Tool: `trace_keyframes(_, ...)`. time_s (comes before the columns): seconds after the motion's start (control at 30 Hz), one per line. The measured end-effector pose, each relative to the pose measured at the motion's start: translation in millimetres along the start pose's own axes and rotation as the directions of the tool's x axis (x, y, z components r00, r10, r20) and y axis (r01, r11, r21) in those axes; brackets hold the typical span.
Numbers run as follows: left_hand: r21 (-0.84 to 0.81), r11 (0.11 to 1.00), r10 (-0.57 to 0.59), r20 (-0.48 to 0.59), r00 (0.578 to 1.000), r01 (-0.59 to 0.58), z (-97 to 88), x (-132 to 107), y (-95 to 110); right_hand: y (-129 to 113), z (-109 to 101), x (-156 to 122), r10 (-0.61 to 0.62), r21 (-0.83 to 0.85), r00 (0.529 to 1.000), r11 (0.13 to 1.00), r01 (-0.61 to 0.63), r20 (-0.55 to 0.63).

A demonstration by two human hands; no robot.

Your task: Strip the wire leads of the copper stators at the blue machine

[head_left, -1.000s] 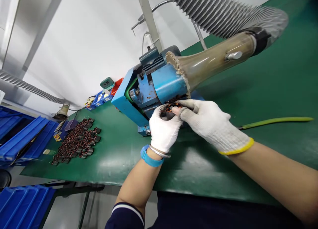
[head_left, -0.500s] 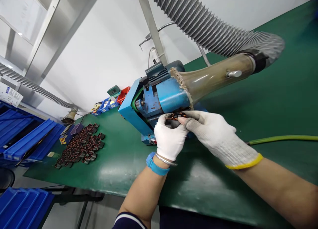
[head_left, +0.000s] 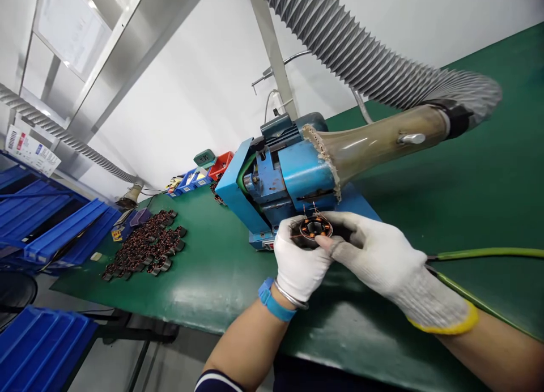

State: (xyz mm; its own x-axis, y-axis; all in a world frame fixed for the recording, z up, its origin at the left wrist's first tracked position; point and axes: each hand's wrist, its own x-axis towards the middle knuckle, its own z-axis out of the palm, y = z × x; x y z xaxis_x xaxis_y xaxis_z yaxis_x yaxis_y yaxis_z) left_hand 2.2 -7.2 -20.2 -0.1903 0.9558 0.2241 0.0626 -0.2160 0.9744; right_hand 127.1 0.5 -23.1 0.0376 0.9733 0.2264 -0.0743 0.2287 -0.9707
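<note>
Between my gloved hands is a motor stator [head_left: 315, 228], a ring wound with copper wire, its open centre tilted up toward me. Thin wire ends stick up from its far side. My left hand [head_left: 300, 261] wraps round its left side, fingers closed. My right hand [head_left: 365, 247] grips the right side, a bare thumb tip pressed on the near rim. Just beyond the stator stands a blue belt-driven machine [head_left: 306, 168], with a slot in its front face; the wire ends reach up close below that slot. Fingers behind the stator are partly hidden.
Many similar stators [head_left: 148, 242] lie heaped on the green table [head_left: 212, 278] at left. A ribbed grey hose [head_left: 361, 52] joins a duct [head_left: 382, 134] on the machine. A green hose [head_left: 488, 253] runs at right. Blue bins [head_left: 63, 228] stand at far left.
Both hands have drawn the stator back and down from the machine. Its round face now shows, turned up toward me. The view has shifted slightly.
</note>
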Motion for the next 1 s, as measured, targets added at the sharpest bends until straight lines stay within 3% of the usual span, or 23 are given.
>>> trace_keyframes(0.17,-0.022,0.998,-0.054,-0.018,0.998,0.054,9.4,15,1,-2,0,16,0.057,-0.013,0.998,0.998,-0.058,-0.038)
trace_keyframes(0.33,-0.035,0.997,-0.073,0.004,0.997,0.073,16.4,26,10,-1,-3,27,0.020,-0.036,0.998,0.999,-0.022,-0.059)
trace_keyframes(0.57,0.088,0.993,-0.089,0.090,0.992,0.081,15.3,31,26,-4,-4,27,0.041,-0.174,0.984,0.982,-0.071,-0.172)
trace_keyframes(0.73,0.039,0.994,-0.105,0.165,0.981,0.100,6.8,20,14,4,-6,13,0.046,-0.260,0.976,0.960,-0.102,-0.214)
trace_keyframes(0.87,-0.065,0.984,-0.150,0.186,0.971,0.165,-3.1,11,3,11,-3,1,-0.029,-0.265,0.988,0.964,-0.012,-0.151)
trace_keyframes(1.0,-0.096,0.980,-0.156,0.186,0.970,0.176,-0.4,18,4,10,-3,8,-0.061,-0.332,0.981,0.943,-0.003,-0.182)
